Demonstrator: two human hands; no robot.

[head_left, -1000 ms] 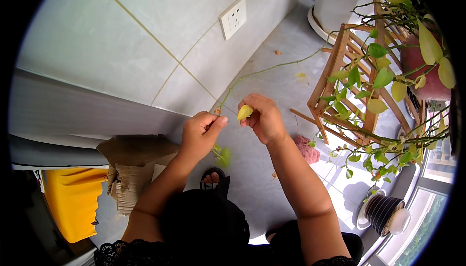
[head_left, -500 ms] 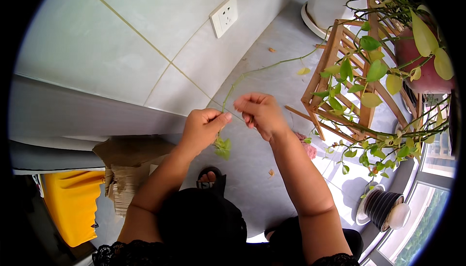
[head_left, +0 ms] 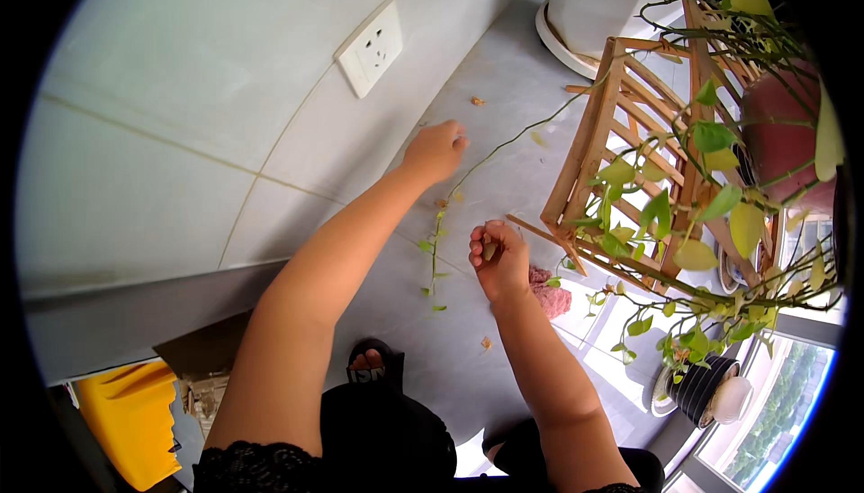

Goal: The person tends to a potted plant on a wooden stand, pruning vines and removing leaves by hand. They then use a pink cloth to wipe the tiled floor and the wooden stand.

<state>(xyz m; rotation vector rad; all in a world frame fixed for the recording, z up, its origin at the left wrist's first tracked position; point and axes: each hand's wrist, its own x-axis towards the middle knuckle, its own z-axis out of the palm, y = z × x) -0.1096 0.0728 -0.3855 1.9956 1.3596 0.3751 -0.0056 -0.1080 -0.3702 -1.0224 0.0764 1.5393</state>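
Observation:
My left hand (head_left: 436,152) reaches forward over the floor beside the tiled wall, its fingers curled closed; what they hold, if anything, is hidden. A long thin green vine (head_left: 516,135) runs from the wooden plant rack (head_left: 585,151) past that hand's right side. Its leafy end (head_left: 435,263) hangs or lies toward me, between my two arms; I cannot tell whether it touches the floor. To the right of this end is my right hand (head_left: 504,263), palm turned up and fingers curled around a small brownish leaf (head_left: 490,249).
Potted trailing plants with a reddish pot (head_left: 783,128) fill the rack at right. A white planter (head_left: 589,16) stands at the back, a striped pot (head_left: 706,389) by the window. Dry bits (head_left: 486,343) and a pink cloth (head_left: 548,295) lie on the floor. A socket (head_left: 371,49) is on the wall.
My left hand has let go of the vine and moved forward and right. My right hand has drawn back toward me and turned palm up. The vine's leafy end now trails free.

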